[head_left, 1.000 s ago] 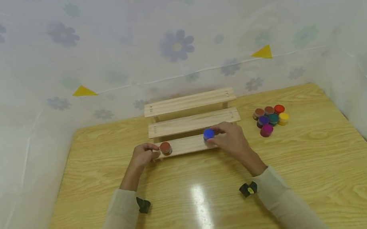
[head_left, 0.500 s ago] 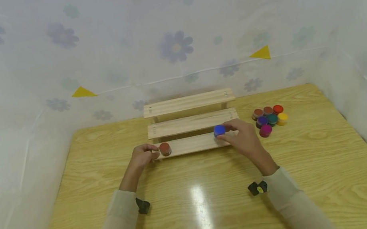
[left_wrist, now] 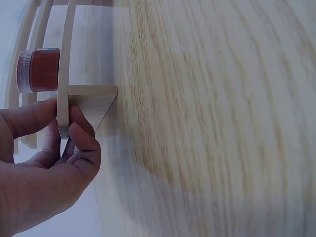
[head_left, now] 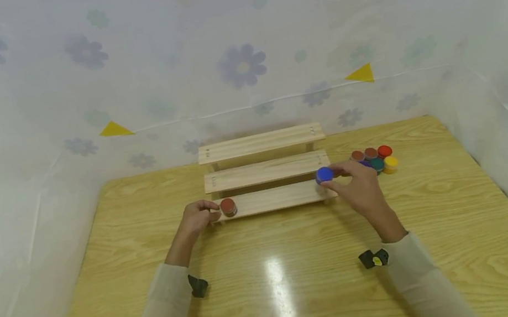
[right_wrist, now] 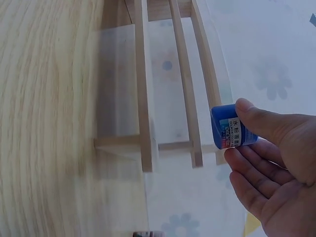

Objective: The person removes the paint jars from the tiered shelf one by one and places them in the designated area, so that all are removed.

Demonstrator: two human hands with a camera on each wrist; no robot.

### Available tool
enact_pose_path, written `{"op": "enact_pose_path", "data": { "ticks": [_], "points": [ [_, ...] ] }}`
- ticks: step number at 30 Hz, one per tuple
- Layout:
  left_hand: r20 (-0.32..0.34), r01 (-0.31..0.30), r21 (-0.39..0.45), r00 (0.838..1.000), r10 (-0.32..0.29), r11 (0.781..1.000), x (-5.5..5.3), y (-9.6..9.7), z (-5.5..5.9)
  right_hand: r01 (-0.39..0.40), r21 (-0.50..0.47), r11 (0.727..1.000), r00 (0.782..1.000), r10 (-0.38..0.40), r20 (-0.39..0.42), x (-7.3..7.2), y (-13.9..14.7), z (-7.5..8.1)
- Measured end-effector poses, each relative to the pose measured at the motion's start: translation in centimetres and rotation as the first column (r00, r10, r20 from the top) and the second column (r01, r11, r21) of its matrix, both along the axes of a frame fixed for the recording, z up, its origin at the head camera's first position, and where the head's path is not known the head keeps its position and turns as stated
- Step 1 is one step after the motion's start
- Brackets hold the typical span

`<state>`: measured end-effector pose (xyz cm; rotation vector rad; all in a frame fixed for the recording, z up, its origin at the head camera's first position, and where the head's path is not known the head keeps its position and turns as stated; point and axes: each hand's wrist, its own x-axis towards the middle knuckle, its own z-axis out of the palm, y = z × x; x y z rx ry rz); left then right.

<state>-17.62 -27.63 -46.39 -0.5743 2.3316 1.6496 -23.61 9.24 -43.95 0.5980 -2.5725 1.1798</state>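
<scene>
A three-step wooden display rack (head_left: 276, 199) stands near the back of the table. My left hand (head_left: 199, 217) pinches the left end of its lowest board, thumb above and curled fingers below, plain in the left wrist view (left_wrist: 54, 163). Just beside the thumb, a reddish-brown paint jar (head_left: 228, 206) with a clear lid sits on that board. My right hand (head_left: 362, 191) holds a blue paint jar (head_left: 324, 175) between thumb and fingers, over the right end of the lowest board. In the right wrist view the blue jar's printed label (right_wrist: 229, 132) shows, and the jar is apart from the lowest board.
Right of the rack, several paint jars cluster on the table, among them a red jar (head_left: 384, 151), a yellow jar (head_left: 390, 164) and a green jar (head_left: 377, 165). My right hand covers part of the group. A flowered sheet (head_left: 244, 67) hangs behind the table.
My right hand has moved rightward along the lowest board with the blue paint jar, from right of the middle to the right end. It now hides the magenta jar. My left hand keeps its place.
</scene>
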Motion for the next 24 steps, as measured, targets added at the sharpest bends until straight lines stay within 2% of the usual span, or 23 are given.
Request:
{"op": "enact_pose_path", "data": {
  "ticks": [9, 15, 24],
  "points": [
    [-0.002, -0.011, -0.004, 1.000, 0.011, 1.000, 0.0, 0.1, -0.2, 0.066, -0.016, 0.998, 0.998, -0.066, 0.026, -0.5, 2.4, 0.2],
    [0.002, -0.018, -0.008, 1.000, 0.018, 1.000, 0.0, 0.1, -0.1, 0.082, -0.017, 0.996, 0.995, -0.081, 0.054, -0.6, 3.5, 0.2],
    [0.001, -0.017, -0.009, 1.000, 0.017, 1.000, -0.1, 0.0, -0.2, 0.136, 0.013, 0.991, 0.991, -0.136, -0.005, -0.8, 4.9, 0.0]
  ]
}}
